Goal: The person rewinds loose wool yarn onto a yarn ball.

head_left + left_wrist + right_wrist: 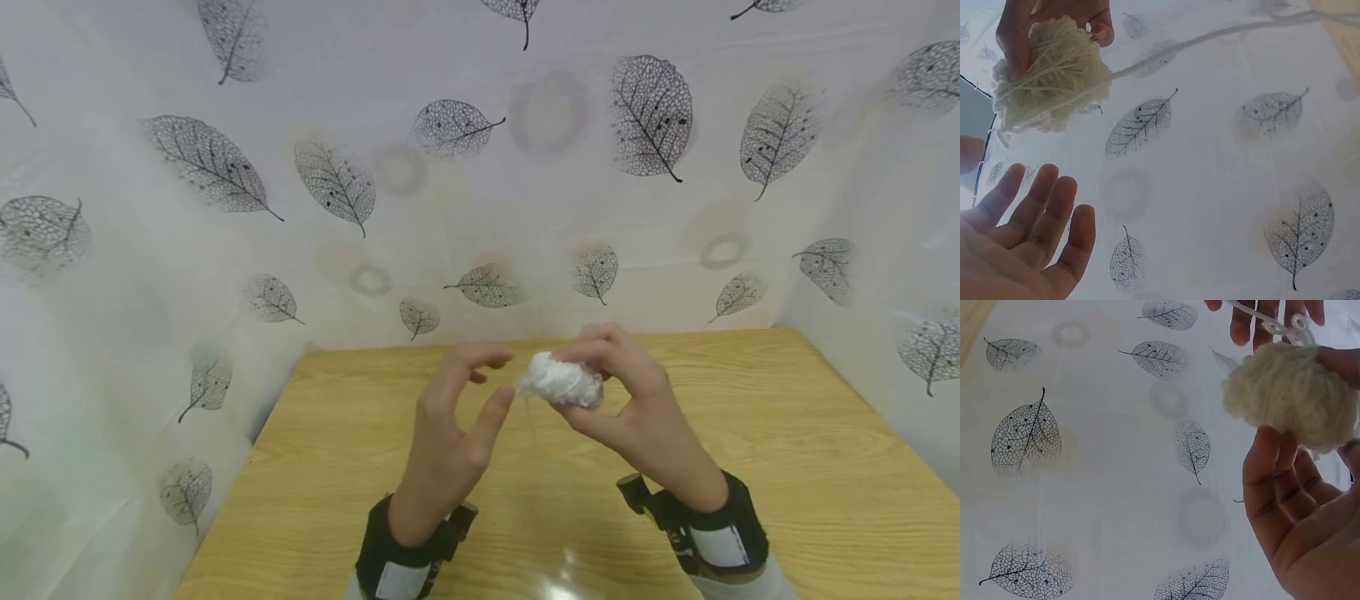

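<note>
A bundle of white yarn (562, 381), wound with many crossing strands, is held up above the table. My right hand (637, 400) grips it between thumb and fingers; in the right wrist view the fingers (1272, 462) press against its underside. On the bundle's left is my left hand (453, 429), thumb and fingers parted with nothing between them. In the left wrist view the fingers of that hand (1035, 231) are spread below the yarn bundle (1054, 75). A single strand (1179, 47) runs from the bundle to the upper right there, and a pale strand hangs down in the head view.
A wood-grain table (330, 467) lies beneath both hands. Behind it and along its sides hangs a white sheet (480, 208) printed with dark leaves. Each wrist wears a black strap (723, 533) with a small camera.
</note>
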Available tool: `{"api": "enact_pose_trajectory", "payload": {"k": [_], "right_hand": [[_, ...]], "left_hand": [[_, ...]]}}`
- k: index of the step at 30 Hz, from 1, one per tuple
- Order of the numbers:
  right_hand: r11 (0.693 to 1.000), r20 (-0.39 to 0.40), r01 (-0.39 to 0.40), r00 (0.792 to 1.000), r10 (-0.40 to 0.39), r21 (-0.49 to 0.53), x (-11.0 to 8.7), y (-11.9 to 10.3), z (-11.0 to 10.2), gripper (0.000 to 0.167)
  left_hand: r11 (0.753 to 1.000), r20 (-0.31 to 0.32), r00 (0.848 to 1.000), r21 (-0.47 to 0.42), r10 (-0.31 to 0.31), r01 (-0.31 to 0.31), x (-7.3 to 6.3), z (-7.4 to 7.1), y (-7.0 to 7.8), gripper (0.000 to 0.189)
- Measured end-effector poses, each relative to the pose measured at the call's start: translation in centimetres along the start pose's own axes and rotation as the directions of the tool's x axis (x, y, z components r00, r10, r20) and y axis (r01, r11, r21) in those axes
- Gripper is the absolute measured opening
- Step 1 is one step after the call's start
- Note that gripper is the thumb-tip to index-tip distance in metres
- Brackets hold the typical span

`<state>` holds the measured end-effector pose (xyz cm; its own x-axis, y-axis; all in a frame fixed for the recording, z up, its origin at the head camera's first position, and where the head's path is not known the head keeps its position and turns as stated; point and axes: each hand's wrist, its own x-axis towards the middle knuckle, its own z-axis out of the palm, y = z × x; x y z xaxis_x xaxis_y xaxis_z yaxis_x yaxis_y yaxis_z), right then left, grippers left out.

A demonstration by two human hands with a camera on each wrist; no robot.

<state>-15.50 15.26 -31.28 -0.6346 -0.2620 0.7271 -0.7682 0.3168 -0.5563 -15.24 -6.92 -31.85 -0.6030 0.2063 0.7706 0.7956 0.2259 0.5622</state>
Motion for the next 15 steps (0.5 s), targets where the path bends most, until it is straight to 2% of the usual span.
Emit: {"api": "enact_pose_trajectory", "payload": {"k": [4,7,15], "right_hand": [[0.999,0.044,0.042,0.998,-0.041,-0.023,0.06,-0.06,0.29,0.046],[0.999,0.047,0.043,0.998,-0.041,-0.034,0.01,-0.14,0.35,0.046],[0.995,0.014,0.055,0.998,-0.054,-0.077,-0.03,-0.19,0.22,0.048]], "left_hand": [[1.0,0.004,1.0,0.012,0.025,-0.025,-0.03,0.19,-0.03,0.018],[1.0,0.003,1.0,0.015,0.013,-0.013,-0.07,0.22,0.07,0.011],[1.0,0.03,1.0,0.004,-0.005,0.004,-0.12,0.07,0.33,0.017]]}}
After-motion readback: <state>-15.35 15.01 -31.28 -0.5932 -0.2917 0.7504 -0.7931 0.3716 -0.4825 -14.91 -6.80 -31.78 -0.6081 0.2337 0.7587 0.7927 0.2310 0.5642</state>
